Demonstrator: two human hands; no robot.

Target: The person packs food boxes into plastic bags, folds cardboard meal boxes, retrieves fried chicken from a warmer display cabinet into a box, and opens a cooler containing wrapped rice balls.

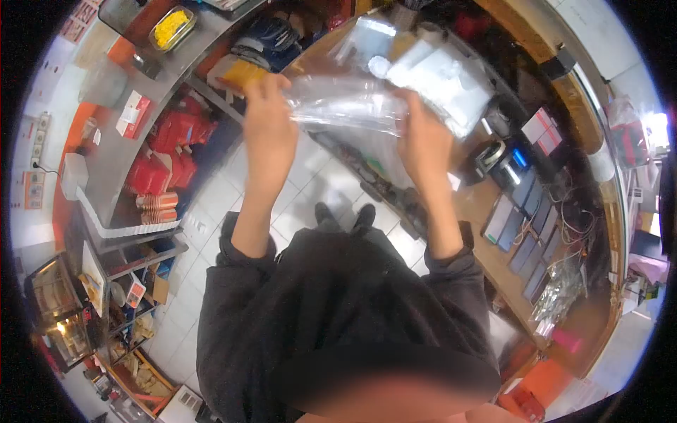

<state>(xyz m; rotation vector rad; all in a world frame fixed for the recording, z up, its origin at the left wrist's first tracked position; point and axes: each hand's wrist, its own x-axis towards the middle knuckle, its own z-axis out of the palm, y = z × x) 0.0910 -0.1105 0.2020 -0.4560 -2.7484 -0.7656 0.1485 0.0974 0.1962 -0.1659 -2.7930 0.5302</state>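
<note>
A clear plastic bag (345,104) is stretched level between my two hands, above the tiled floor and the corner of the counter. My left hand (271,130) has its fingers closed on the bag's left end. At the other end my right hand (425,137) pinches the plastic, its fingertips partly hidden by glare. Just beyond my right hand lies a pile of clear and whitish plastic bags (444,81). A small white round thing (379,67) shows beside that pile.
Several phones or tablets (525,233) and tangled cables (575,225) lie on the right counter (469,201). Red packages (173,134) fill a shelf at left. A tub of yellow pieces (173,28) stands on the upper left counter (151,106).
</note>
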